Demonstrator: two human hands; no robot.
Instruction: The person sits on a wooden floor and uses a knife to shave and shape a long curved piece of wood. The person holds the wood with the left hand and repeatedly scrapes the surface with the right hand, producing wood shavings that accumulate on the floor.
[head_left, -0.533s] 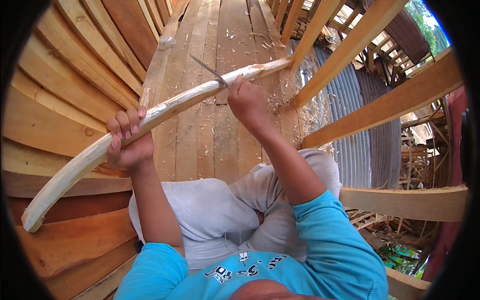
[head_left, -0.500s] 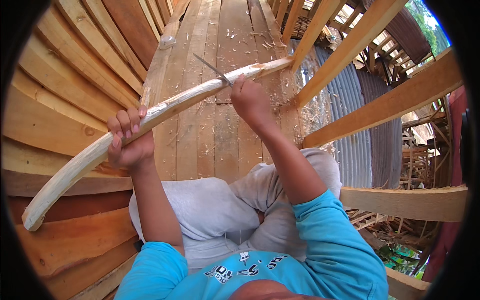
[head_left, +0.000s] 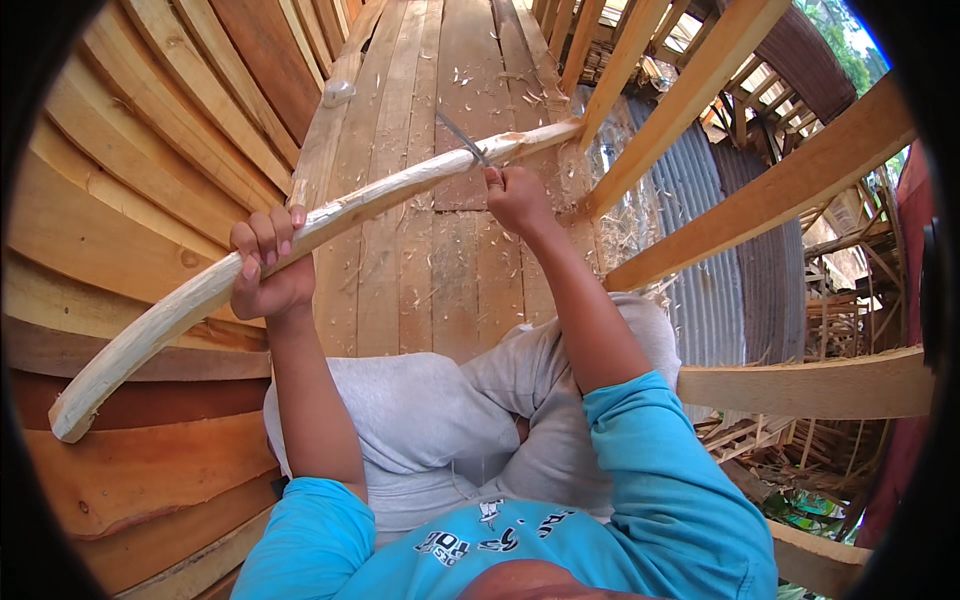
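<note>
A long peeled wooden pole [head_left: 378,190] slants across in front of me, its near end low at the left and its far end by the railing posts at the right. My left hand [head_left: 270,258] is wrapped round it left of the middle, fingers over the top. Farther along, my right hand [head_left: 518,198] is closed on the handle of a knife [head_left: 458,134]; the handle itself is mostly hidden in the fist. The blade lies across the top of the pole, pointing away and to the left.
Pale shavings are scattered over the plank floor [head_left: 455,265]. Wooden boards [head_left: 130,215] line the left side, with a small clear plastic item [head_left: 338,92] near them. Slatted railing posts [head_left: 690,110] stand at the right, with corrugated metal sheets [head_left: 700,270] beyond. My crossed legs are close below.
My right hand and the knife have slid a little farther along the pole, to the right. My left hand and the pole's near end sit slightly higher and more to the right.
</note>
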